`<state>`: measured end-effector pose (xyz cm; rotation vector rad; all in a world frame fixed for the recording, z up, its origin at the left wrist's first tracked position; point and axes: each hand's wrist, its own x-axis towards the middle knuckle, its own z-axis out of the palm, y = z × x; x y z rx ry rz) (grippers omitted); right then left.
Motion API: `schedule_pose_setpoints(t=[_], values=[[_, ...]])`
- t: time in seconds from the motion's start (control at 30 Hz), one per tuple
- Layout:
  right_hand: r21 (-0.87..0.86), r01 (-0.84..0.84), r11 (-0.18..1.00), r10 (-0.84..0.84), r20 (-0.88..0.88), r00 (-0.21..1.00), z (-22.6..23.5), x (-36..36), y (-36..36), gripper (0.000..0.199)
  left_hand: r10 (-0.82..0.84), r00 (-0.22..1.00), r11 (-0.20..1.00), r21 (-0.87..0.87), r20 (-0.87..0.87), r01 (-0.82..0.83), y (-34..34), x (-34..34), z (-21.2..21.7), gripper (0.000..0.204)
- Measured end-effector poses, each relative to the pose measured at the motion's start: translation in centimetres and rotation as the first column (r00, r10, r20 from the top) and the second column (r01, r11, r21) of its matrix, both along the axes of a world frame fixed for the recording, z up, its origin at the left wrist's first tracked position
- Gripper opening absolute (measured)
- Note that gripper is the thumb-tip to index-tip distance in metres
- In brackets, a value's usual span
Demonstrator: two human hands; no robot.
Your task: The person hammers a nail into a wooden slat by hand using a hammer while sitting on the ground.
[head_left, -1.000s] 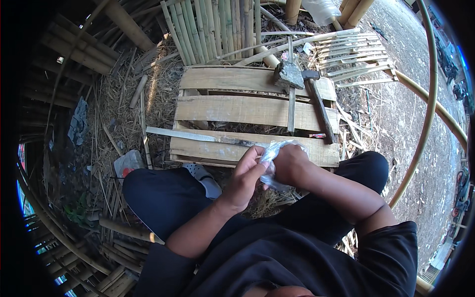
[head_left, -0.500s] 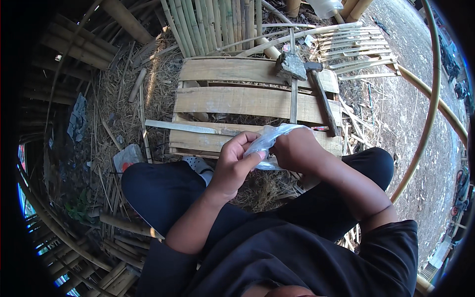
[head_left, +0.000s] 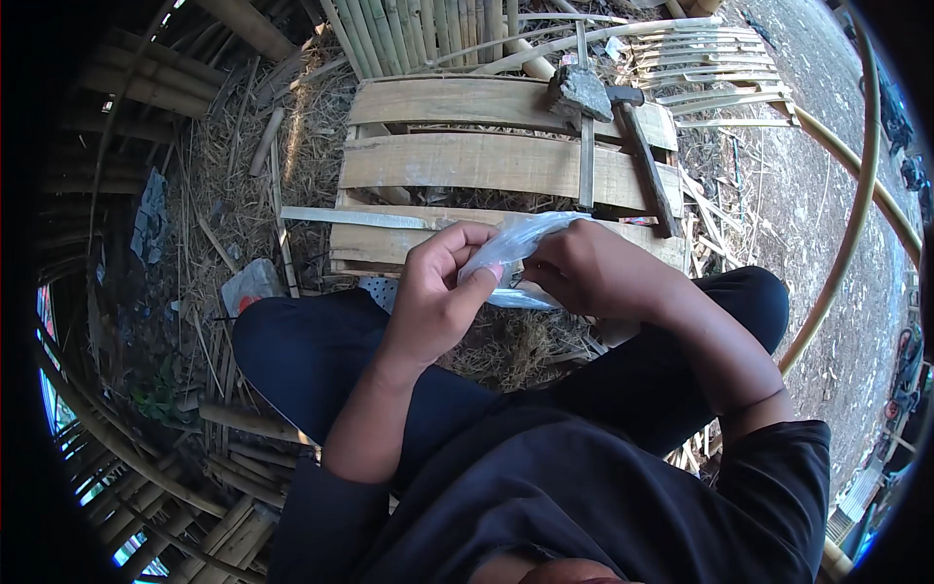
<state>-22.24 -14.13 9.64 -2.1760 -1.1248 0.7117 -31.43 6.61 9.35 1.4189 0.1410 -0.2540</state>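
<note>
A clear plastic bag point(head_left: 518, 245) is between my two hands, above the near edge of a low slatted wooden bench point(head_left: 428, 161). My left hand point(head_left: 443, 287) pinches the bag's left side between thumb and fingers. On the other side, my right hand point(head_left: 584, 268) is at the bag's opening with its fingers curled in; the bag's edge hides the fingertips, and what they grip, if anything, cannot be seen. Beyond my hands, a hammer point(head_left: 644, 161) lies on the bench's right end. A lump of stone point(head_left: 580, 92) rests beside it on a thin flat strip point(head_left: 587, 165).
A pale bamboo strip point(head_left: 355, 217) juts past the bench's left edge. Split bamboo slats point(head_left: 715, 73) lie at the far right, beside a bent bamboo pole point(head_left: 846, 253). Upright bamboo poles point(head_left: 418, 34) stand behind the bench. Straw and scraps point(head_left: 229, 180) cover the ground leftward.
The whole view has shifted, so the bench sits higher in it. My right hand has turned and drawn slightly away from the bag's top edge; the left still pinches the bag.
</note>
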Motion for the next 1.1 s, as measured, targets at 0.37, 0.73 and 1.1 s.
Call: schedule_pose_setpoints(t=[0.37, 0.73, 1.1], values=[[-0.082, -0.348, 0.934, 0.336, -0.136, 0.932, -2.6, -2.6, -0.2, 0.012, -0.544, 0.815, 0.566, 0.629, -0.201, 0.533, 1.8, -1.3, 1.0, 0.021], [-0.3, -0.319, 0.899, 0.267, -0.203, 0.942, -15.1, -8.0, 2.6, 0.024, -0.349, 0.804, 0.239, 0.784, -0.482, 0.573, 1.2, -2.4, -4.8, 0.053], [-0.436, -0.286, 0.853, 0.194, -0.245, 0.95, -22.7, -9.6, 2.7, 0.021, -0.308, 0.809, 0.29, 0.761, -0.5, 0.581, 2.9, -1.3, -3.7, 0.056]])
